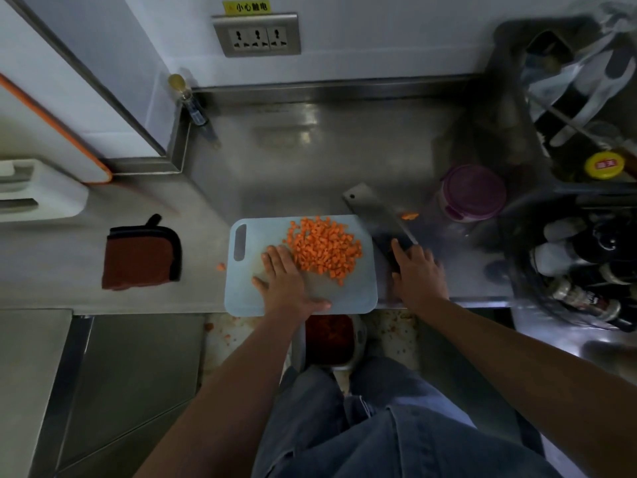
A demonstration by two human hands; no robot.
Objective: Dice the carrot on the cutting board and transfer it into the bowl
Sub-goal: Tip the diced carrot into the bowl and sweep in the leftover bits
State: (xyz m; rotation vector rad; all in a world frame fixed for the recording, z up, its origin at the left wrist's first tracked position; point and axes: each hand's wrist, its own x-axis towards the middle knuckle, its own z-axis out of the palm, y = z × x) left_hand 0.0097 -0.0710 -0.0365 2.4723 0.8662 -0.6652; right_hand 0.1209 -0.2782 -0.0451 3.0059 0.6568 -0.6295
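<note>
Two hands work at the board (241, 291); the left hand (287, 279) lies flat on it, fingers spread and released, the diced carrot (325, 248) heaped just beyond and right of its fingertips; the right hand (417, 270) grasps the cleaver (374, 215) handle, blade pointing away past the fingers, beside the board's right edge.
</note>
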